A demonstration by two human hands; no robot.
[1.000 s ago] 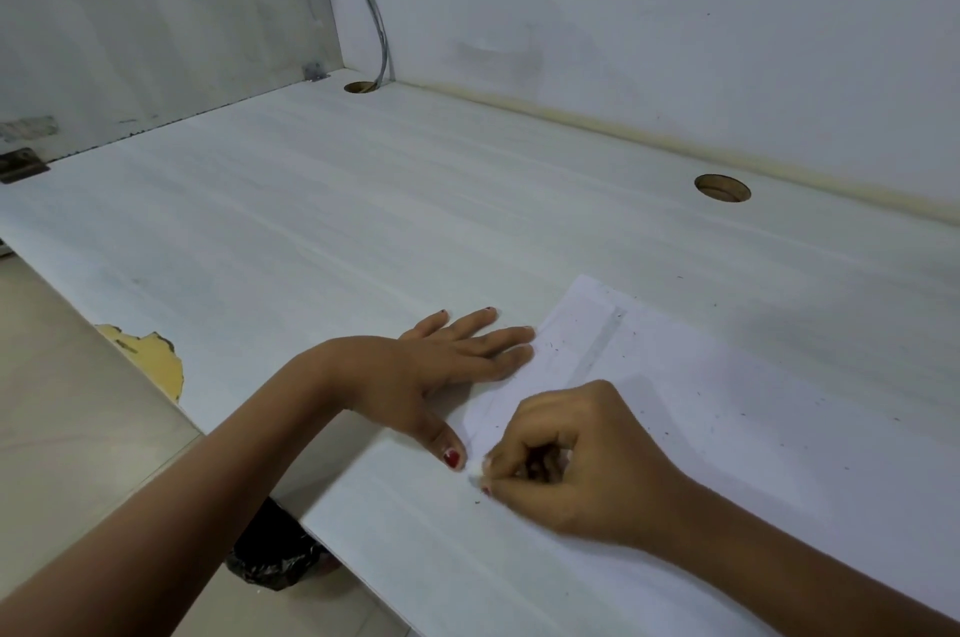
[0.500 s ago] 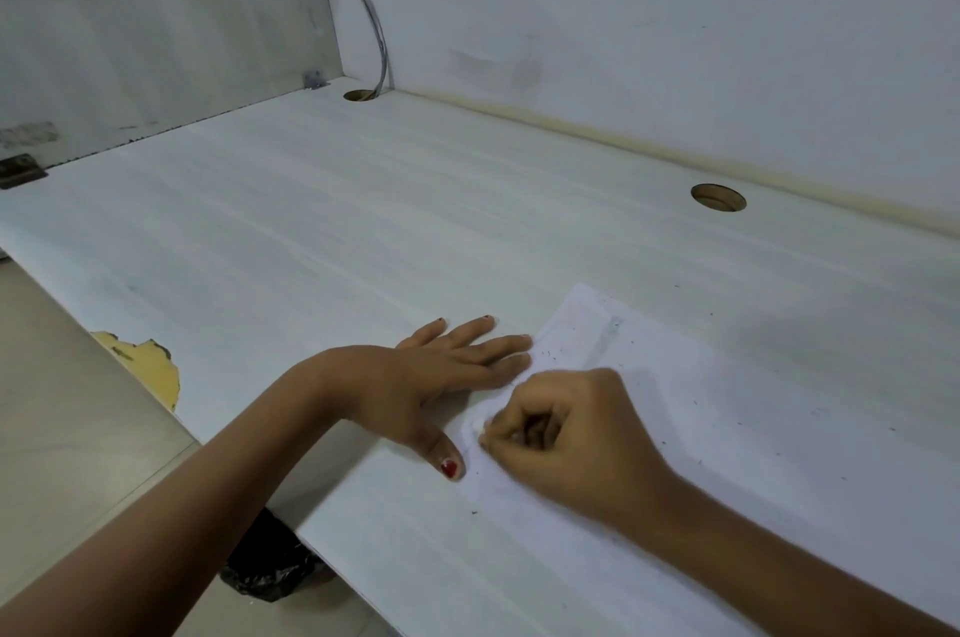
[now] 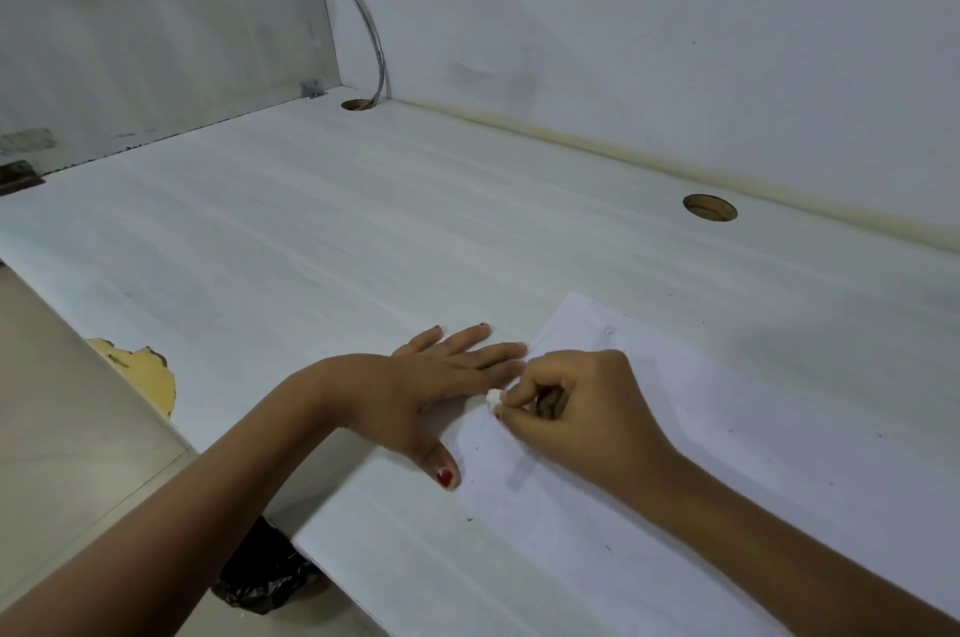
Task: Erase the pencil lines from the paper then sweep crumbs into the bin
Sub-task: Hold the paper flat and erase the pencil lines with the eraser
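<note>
A white sheet of paper (image 3: pixel 691 434) lies on the white desk, speckled with small dark crumbs. My right hand (image 3: pixel 576 408) pinches a small white eraser (image 3: pixel 493 397) between thumb and fingers and holds it against the paper's left edge. A faint grey pencil line (image 3: pixel 519 473) shows just below that hand. My left hand (image 3: pixel 431 387) lies flat on the desk with straight fingers, its fingertips at the paper's left edge. The black-lined bin (image 3: pixel 265 579) stands on the floor under the desk's front edge, mostly hidden.
The desk (image 3: pixel 322 247) runs to a back wall and a left side panel. Two round cable holes (image 3: pixel 709 207) (image 3: pixel 357 104) sit along the back, a grey cable passing into the left one. A chipped yellow patch (image 3: pixel 150 376) marks the front edge.
My right hand with the eraser has slid up along the paper's left edge, away from me, towards the left fingertips. The left hand has stayed pressed in place.
</note>
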